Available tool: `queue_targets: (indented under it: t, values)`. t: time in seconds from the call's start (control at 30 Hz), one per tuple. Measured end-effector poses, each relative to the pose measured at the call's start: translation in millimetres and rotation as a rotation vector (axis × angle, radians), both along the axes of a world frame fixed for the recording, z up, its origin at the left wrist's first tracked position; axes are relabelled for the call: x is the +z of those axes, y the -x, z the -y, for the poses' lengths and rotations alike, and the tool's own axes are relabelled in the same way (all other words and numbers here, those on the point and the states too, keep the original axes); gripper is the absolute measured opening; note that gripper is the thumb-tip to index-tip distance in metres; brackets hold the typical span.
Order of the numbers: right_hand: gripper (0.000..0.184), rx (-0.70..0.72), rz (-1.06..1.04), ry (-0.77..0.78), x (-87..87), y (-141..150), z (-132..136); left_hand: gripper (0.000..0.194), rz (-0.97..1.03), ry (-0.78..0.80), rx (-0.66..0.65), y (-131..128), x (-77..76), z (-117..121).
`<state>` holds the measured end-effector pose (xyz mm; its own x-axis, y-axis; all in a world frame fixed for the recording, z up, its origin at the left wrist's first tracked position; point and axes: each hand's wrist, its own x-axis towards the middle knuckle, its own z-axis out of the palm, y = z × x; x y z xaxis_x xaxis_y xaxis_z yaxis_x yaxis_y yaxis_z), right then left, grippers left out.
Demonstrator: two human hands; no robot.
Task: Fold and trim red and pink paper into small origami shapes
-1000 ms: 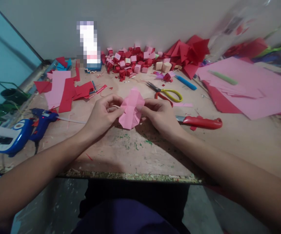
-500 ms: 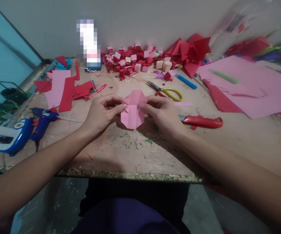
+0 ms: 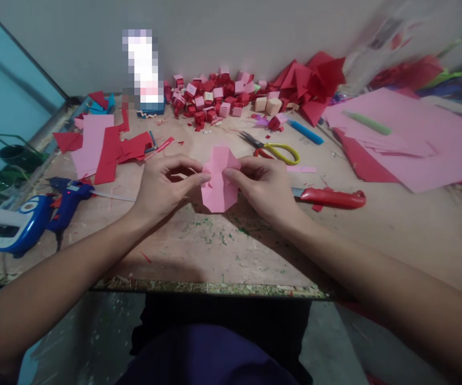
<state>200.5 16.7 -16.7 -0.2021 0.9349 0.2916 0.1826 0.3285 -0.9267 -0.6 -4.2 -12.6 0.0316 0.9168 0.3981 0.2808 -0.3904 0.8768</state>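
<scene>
A creased piece of pink folded paper (image 3: 217, 195) is held up between my two hands, above the wooden table (image 3: 231, 256). At its left edge, my left hand (image 3: 170, 182) pinches it between thumb and fingers. On the opposite edge my right hand (image 3: 265, 182) grips it the same way, thumb in front. The fingertips behind the paper are hidden. Just beyond my right hand lie scissors (image 3: 277, 152) with yellow and red handles. Beside my right wrist rests a red-handled knife (image 3: 333, 198), its blade partly covered by the hand.
Small pink and red paper cubes (image 3: 210, 96) are heaped at the back. Paper scraps (image 3: 106, 155) and a blue glue gun (image 3: 70, 190) lie on the left. Pink sheets (image 3: 419, 139) are stacked on the right. A blue cutter or pen (image 3: 305, 132) lies behind the scissors.
The pink paper has turned slightly and its sides have bent further at the creases. My left thumb has shifted a little to the right across it. Both hands keep their hold.
</scene>
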Motion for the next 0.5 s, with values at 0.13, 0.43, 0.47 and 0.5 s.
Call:
queue_targets:
  t: [0.13, 0.43, 0.47, 0.5]
  values:
    - [0.015, -0.020, 0.006, 0.003, 0.0, -0.3, -0.6, 0.009, -0.027, -0.009, -0.027, 0.2, 1.2, 1.7]
    - [0.014, 0.076, 0.104, -0.104, 3.8, 0.7, 6.2, 0.009, -0.042, -0.016, -0.099, 0.4, 1.0, 0.3]
    - [0.015, 0.083, 0.105, -0.102, 4.0, 0.7, 7.3, 0.009, -0.034, -0.016, -0.095, 0.4, 1.1, 0.2]
    - [0.015, 0.088, 0.104, -0.098, 4.2, 0.6, 8.2, 0.009, -0.022, -0.015, -0.087, 0.3, 1.1, 0.0]
